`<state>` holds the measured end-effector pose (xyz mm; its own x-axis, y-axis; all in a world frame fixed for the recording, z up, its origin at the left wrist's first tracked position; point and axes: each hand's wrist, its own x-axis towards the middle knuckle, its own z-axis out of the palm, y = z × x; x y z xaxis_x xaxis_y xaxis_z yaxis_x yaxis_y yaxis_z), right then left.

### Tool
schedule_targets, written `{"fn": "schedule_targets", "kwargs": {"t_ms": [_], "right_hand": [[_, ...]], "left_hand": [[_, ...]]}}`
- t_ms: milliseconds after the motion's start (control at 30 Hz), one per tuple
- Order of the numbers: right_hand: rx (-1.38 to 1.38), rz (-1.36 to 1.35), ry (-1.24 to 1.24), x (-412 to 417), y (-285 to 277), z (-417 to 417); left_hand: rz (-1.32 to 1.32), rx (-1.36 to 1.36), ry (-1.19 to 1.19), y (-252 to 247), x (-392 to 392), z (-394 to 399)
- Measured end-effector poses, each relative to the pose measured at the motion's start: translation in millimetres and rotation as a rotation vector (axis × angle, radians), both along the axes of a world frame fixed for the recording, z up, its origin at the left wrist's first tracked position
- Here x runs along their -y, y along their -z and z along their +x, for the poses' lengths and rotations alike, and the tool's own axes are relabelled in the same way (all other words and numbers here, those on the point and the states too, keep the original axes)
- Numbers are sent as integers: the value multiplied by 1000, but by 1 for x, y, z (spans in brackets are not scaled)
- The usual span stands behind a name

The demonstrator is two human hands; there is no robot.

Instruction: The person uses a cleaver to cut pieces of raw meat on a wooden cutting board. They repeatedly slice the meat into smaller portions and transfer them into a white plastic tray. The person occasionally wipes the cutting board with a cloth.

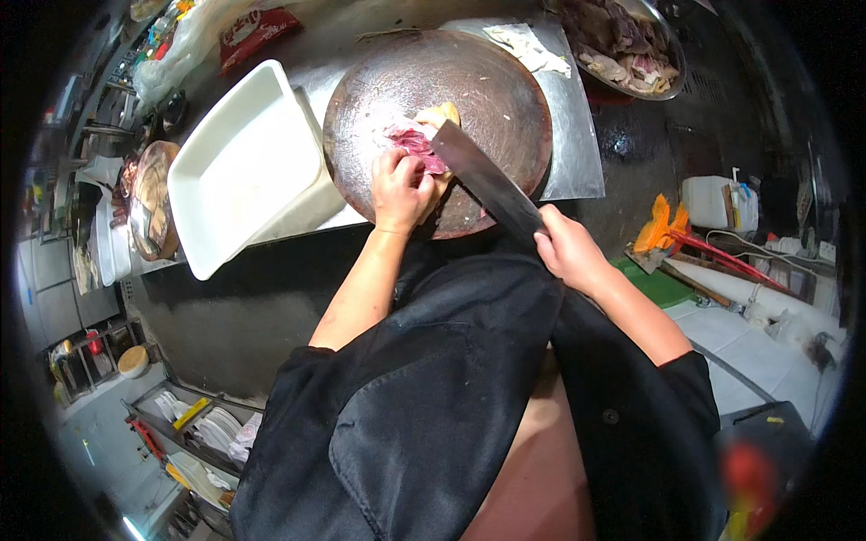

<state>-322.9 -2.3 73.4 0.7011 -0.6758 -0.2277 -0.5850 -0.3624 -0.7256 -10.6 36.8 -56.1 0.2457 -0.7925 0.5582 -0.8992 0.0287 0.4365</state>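
On a round wooden chopping block (497, 101) lies a piece of raw poultry (416, 142), with red flesh and yellowish skin. My left hand (400, 189) grips its near side, fingers curled. In my right hand (567, 245) is the handle of a broad cleaver (484, 172). The blade slants up and left, its far end beside the meat at the right; whether it touches the meat I cannot tell. Small scraps are scattered on the block.
A deep white plastic tub (237, 155) stands left of the block, partly over another pale container. A metal bowl of raw meat (676, 71) is at the back right. A whitish cloth (531, 49) lies behind the block, and a red packet (254, 34) at the back left.
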Motion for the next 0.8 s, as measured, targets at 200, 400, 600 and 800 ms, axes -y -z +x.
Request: {"fn": "schedule_targets", "kwargs": {"t_ms": [200, 400, 600, 800], "right_hand": [[84, -169, -115, 37, 21, 57], [-11, -234, -212, 56, 27, 97], [-153, -224, -287, 44, 1, 20], [-320, -209, -375, 48, -28, -25]], "left_hand": [[15, -43, -10, 29, 5, 3], [9, -44, -29, 24, 2, 5], [-6, -77, -77, 31, 4, -2], [120, -543, -274, -4, -12, -13]]}}
